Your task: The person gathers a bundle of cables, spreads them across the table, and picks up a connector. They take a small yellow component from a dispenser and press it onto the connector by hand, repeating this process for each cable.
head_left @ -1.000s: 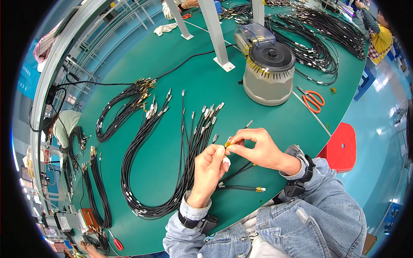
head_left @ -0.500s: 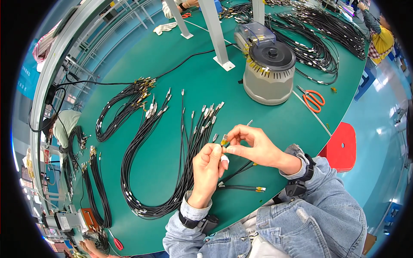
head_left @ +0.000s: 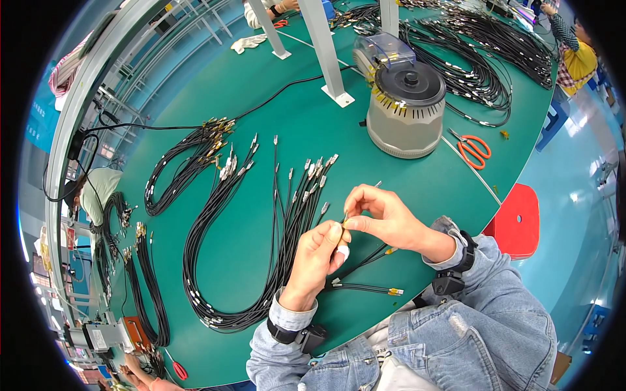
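Observation:
My left hand (head_left: pixel 317 255) and my right hand (head_left: pixel 381 216) meet above the green table (head_left: pixel 274 117), both pinching the end of a thin black cable (head_left: pixel 365 259) with a small yellowish connector between the fingertips. The cable runs down to the right under my hands toward another cable end with a yellow tip (head_left: pixel 395 292). Just left of my hands lies a looped bundle of black cables (head_left: pixel 261 247) with metal connectors fanned out at the top.
A grey round machine (head_left: pixel 405 107) stands behind my hands, with orange scissors (head_left: pixel 474 150) to its right. More cable bundles lie at the left (head_left: pixel 182 166) and far back (head_left: pixel 482 58). A red stool (head_left: pixel 518 215) stands right. Another person (head_left: pixel 574 52) works at the far right.
My hands have stayed in place; the fingers have shifted slightly on the cable end, the right hand moving a little closer to the left.

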A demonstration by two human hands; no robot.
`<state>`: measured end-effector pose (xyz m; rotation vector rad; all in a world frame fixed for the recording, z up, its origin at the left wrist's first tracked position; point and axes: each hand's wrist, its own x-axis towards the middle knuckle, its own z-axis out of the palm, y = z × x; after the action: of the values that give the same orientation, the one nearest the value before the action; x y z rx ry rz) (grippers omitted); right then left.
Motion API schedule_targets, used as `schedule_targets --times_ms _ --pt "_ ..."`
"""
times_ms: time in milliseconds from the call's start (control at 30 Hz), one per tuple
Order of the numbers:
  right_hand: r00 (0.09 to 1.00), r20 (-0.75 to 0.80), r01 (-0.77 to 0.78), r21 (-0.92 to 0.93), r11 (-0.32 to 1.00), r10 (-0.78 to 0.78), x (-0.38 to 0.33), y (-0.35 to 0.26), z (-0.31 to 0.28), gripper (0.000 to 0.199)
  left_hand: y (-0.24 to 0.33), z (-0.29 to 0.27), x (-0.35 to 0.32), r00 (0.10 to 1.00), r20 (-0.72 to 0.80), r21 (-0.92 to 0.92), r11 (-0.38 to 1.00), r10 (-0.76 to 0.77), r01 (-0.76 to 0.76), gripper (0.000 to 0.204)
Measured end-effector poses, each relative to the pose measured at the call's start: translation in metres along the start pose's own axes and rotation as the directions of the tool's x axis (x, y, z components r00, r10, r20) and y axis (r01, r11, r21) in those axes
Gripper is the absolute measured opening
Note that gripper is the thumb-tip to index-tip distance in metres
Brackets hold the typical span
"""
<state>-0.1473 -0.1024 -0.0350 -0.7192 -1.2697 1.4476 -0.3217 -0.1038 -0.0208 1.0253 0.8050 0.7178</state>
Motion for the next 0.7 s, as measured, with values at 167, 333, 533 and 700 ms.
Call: schedule_targets --times_ms 167,333,533,700 --pt "0.993 0.115 -0.047 0.178 0.983 0.027 0.002 0.003 -0.007 0.010 0.004 -0.003 0.000 0.990 0.117 -0.051 0.995 -0.076 0.083 0.029" --pt "0.987 0.161 -0.034 0.177 0.984 0.005 0.000 0.006 -0.011 0.010 0.006 -0.007 0.000 0.969 0.222 -0.093 0.988 -0.103 0.127 0.029" --pt "0.988 0.152 -0.062 0.180 0.982 0.034 0.002 -0.003 -0.012 0.014 0.008 -0.017 0.000 0.939 0.330 -0.056 0.991 -0.100 0.125 0.028" --pt "0.988 -0.153 0.025 0.151 0.988 -0.002 0.007 -0.010 -0.023 0.019 -0.001 -0.004 0.004 0.983 0.182 0.173 0.984 0.012 -0.044 0.020"
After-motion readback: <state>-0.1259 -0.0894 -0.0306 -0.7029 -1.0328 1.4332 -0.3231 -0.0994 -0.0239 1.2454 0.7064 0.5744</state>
